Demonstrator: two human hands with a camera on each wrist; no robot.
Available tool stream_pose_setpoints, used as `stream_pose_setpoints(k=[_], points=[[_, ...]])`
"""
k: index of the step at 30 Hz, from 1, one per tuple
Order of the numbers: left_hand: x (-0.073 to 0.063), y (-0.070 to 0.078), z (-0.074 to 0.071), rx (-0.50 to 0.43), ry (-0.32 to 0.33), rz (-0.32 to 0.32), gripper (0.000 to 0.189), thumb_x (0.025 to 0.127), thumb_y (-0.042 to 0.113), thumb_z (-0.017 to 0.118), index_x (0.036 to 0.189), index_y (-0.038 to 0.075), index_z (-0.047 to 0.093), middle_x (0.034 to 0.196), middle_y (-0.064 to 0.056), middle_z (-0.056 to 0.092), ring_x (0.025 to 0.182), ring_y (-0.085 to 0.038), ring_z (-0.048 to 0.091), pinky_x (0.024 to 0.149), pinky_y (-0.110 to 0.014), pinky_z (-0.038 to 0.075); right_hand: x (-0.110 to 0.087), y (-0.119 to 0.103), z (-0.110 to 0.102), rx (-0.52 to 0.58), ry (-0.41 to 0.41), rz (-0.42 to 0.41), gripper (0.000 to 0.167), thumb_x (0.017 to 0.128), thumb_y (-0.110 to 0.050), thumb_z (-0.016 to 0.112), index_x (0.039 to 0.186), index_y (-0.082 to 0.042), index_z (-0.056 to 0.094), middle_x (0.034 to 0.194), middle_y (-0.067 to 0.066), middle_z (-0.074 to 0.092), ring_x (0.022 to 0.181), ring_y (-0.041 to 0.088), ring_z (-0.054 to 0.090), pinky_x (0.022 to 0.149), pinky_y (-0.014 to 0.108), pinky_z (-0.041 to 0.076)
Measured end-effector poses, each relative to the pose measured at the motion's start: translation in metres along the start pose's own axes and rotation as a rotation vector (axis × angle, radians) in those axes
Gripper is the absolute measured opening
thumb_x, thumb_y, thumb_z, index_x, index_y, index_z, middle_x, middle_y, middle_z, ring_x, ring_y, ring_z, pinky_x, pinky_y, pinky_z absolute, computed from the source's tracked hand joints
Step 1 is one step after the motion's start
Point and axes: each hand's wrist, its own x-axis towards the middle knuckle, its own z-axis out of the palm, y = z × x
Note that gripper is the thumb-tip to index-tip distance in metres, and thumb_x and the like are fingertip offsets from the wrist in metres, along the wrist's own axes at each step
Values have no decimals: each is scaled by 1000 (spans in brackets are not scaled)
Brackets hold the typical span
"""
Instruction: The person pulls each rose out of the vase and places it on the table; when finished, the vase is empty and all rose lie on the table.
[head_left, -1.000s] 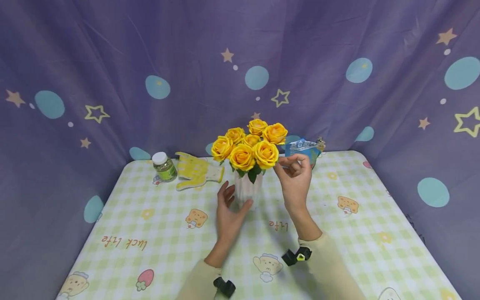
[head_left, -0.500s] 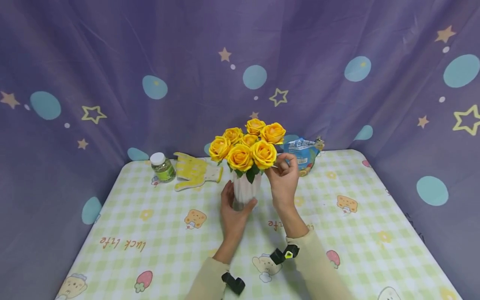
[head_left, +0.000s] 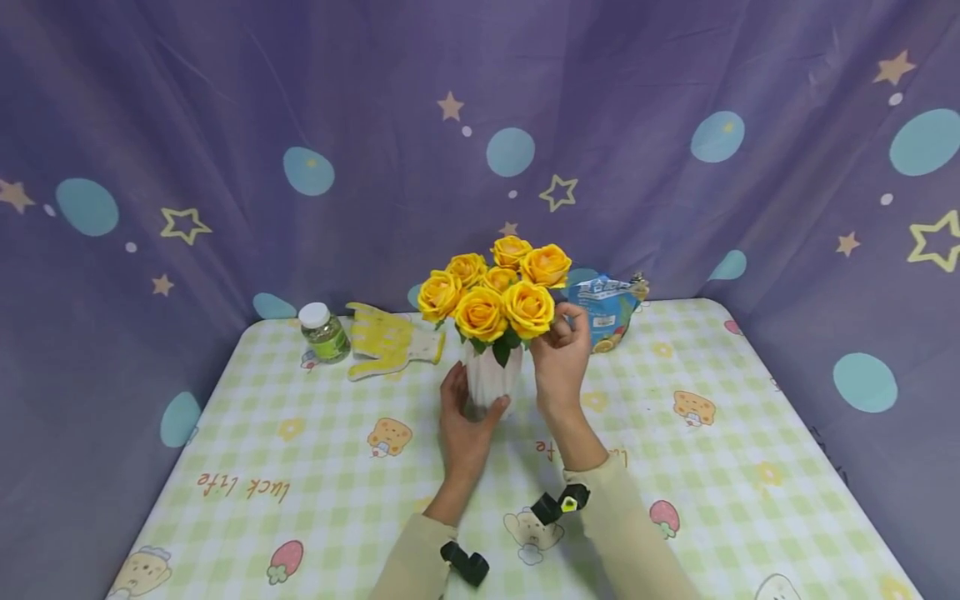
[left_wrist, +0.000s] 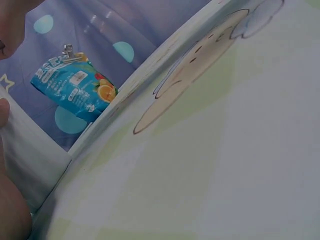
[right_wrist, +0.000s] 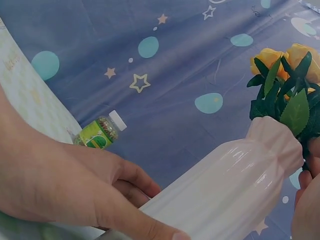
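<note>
A pale, ribbed vase (head_left: 491,379) stands upright on the table, filled with yellow roses (head_left: 480,312) and dark green leaves (right_wrist: 296,111). My left hand (head_left: 467,433) grips the vase low down, thumb on the near side and fingers round its left; the right wrist view shows this hand (right_wrist: 85,185) along the glossy vase wall (right_wrist: 220,185). Beside the lower right rose is my right hand (head_left: 562,358), its fingers curled at the leaves just above the vase's neck. Whether those fingertips pinch a leaf or stem I cannot tell.
At the back left stand a white-capped jar (head_left: 325,333) and a yellow-and-white work glove (head_left: 390,340) lying flat. Behind my right hand is a blue pouch (head_left: 606,312) with a metal clip (left_wrist: 69,51). A patterned curtain (head_left: 375,100) closes off the table's far side.
My right hand has moved left, closer in to the leaves and vase neck, uncovering more of the blue pouch. The left hand has closed in on the vase, which stays in place.
</note>
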Motion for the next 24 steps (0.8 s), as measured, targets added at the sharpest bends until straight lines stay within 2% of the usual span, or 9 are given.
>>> stream_pose_setpoints(k=[6,11,16,20,24], points=[[0,1,1,2,-5,5,86,91,17,94,164,16,48,161,-8,58,152,-31,52,130,-55,37,3,-2,4,-17,23,-27,33,97,6,76,112,-15,54,66,-8,51,64,9,43,53,19,36],[0,0,1,4,-3,17,85,91,17,94,163,16,49,161,-8,58,152,-31,53,130,-57,37,5,-6,8,-7,32,-46,32,98,3,77,113,-14,53,71,-7,52,68,9,45,57,19,40],[0,0,0,21,3,10,86,90,20,95,163,16,49,163,-9,57,153,-32,52,130,-57,38,9,-7,10,-64,0,-48,33,101,4,75,118,-13,53,76,-7,54,73,9,50,66,18,50],[-1,0,0,32,3,2,87,90,21,95,164,16,48,165,-10,56,153,-33,52,130,-57,38,12,-7,8,-85,-27,-28,32,103,5,71,122,-12,52,72,-8,49,69,7,46,66,18,48],[-1,2,0,42,6,0,88,90,22,95,164,15,47,165,-11,56,153,-34,52,129,-58,38,15,-8,5,-53,-78,8,31,105,5,68,124,-11,51,71,-8,50,71,6,51,67,18,49]])
